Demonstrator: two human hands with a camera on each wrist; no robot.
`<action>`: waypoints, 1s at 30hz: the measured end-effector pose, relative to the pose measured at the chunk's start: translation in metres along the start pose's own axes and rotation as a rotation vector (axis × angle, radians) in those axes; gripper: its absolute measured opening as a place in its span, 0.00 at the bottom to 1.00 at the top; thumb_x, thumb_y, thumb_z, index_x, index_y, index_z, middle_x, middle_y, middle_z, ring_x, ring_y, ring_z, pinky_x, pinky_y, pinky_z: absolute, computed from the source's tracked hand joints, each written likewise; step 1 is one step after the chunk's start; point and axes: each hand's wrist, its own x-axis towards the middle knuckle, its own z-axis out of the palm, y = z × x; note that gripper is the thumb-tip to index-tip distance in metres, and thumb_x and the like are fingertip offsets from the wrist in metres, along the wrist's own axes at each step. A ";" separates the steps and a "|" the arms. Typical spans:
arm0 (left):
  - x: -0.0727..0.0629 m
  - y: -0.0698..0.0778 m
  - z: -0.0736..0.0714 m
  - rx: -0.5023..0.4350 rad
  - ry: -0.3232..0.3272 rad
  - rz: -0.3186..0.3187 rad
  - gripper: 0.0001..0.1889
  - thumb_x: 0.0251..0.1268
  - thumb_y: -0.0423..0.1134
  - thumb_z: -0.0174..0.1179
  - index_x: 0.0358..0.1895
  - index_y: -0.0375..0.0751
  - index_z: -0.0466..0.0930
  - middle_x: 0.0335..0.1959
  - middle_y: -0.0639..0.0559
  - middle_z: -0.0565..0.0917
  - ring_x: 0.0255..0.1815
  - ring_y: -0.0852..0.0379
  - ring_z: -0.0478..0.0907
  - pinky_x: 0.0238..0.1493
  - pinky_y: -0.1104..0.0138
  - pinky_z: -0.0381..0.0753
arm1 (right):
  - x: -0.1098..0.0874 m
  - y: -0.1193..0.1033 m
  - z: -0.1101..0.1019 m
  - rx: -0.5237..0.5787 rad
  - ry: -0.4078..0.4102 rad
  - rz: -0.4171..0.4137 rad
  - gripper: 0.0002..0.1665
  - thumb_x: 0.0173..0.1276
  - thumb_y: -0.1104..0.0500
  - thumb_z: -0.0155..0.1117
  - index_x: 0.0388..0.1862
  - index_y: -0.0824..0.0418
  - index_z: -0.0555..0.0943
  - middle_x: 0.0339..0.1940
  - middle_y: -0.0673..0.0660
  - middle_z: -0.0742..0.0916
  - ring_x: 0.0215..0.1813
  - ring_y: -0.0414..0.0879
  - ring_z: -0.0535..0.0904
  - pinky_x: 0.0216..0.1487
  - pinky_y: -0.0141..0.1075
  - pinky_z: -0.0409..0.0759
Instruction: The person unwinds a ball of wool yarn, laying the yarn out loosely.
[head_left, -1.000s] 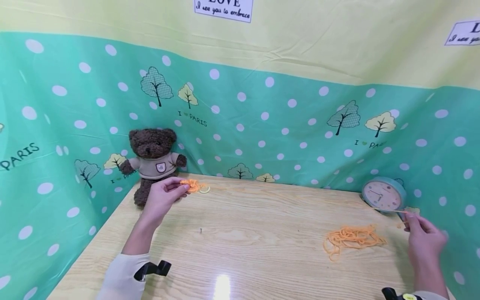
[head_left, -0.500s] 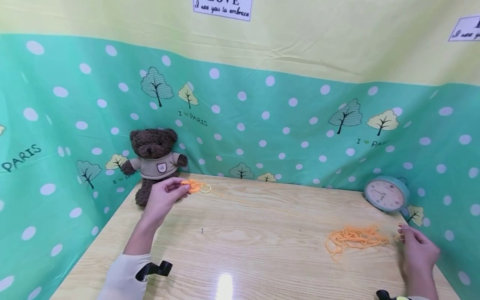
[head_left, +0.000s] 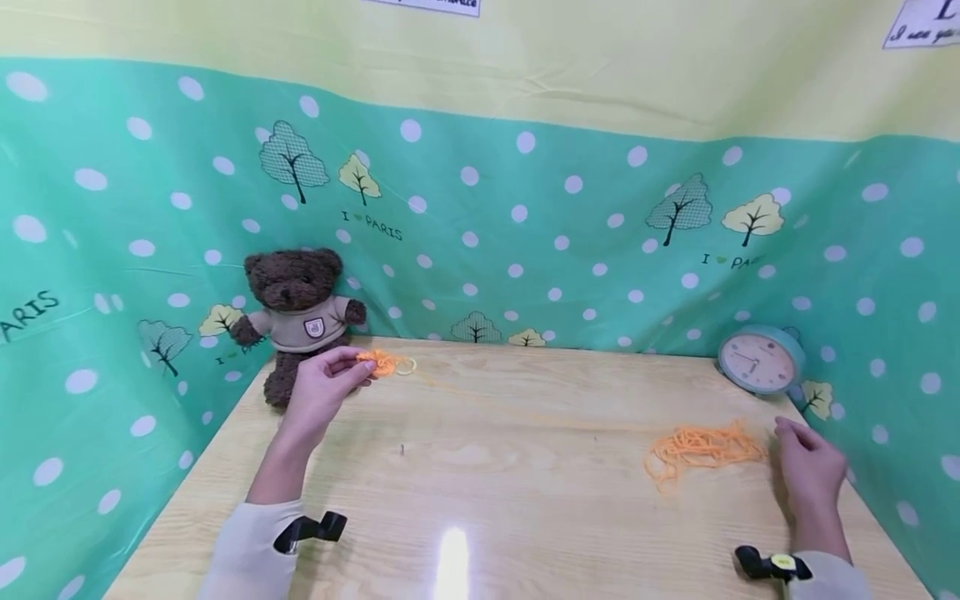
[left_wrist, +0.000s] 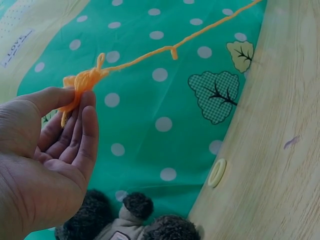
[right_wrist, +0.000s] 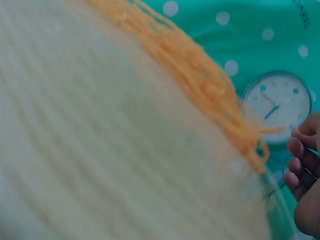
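My left hand [head_left: 322, 392] pinches a small bunch of orange yarn [left_wrist: 82, 85] between thumb and fingers, in front of the teddy bear. From this bunch an orange strand [left_wrist: 145, 56] runs off to the right, over the table toward a loose pile of orange yarn [head_left: 705, 447]. Beside that pile is my right hand [head_left: 813, 471], fingers loosely bent. In the right wrist view a yarn end points at its fingertips [right_wrist: 295, 145], and I see nothing held between them. A pale ring [left_wrist: 217, 173] lies on the table near the left hand.
The brown teddy bear [head_left: 292, 287] in a grey shirt sits at the table's back left corner. A teal alarm clock [head_left: 761, 360] stands at the back right. Behind the wooden table [head_left: 487, 500] hangs a green and yellow printed curtain [head_left: 442, 158].
My right hand has moved left and nearer the yarn pile; the strand it held a second ago has left its fingers. The left hand keeps its grip. The head view has shifted slightly.
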 end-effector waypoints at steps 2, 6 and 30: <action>0.001 0.001 0.002 -0.019 0.003 0.003 0.11 0.72 0.39 0.67 0.50 0.36 0.83 0.34 0.64 0.89 0.35 0.66 0.87 0.40 0.73 0.87 | -0.003 -0.013 0.001 0.060 0.016 -0.009 0.30 0.77 0.38 0.57 0.74 0.42 0.74 0.54 0.29 0.81 0.69 0.38 0.71 0.73 0.30 0.69; 0.002 0.003 0.003 -0.053 0.008 0.008 0.09 0.71 0.38 0.68 0.48 0.38 0.84 0.34 0.63 0.89 0.34 0.66 0.87 0.40 0.73 0.87 | -0.015 -0.037 0.013 0.159 0.020 -0.114 0.24 0.75 0.46 0.65 0.67 0.49 0.82 0.42 0.27 0.82 0.51 0.28 0.74 0.47 0.16 0.73; 0.000 0.007 0.008 -0.136 -0.009 -0.002 0.05 0.69 0.34 0.68 0.44 0.44 0.86 0.35 0.62 0.90 0.34 0.66 0.87 0.39 0.74 0.87 | -0.135 -0.114 0.195 0.255 -0.523 -0.706 0.15 0.74 0.60 0.67 0.55 0.66 0.87 0.52 0.61 0.90 0.47 0.35 0.82 0.48 0.24 0.81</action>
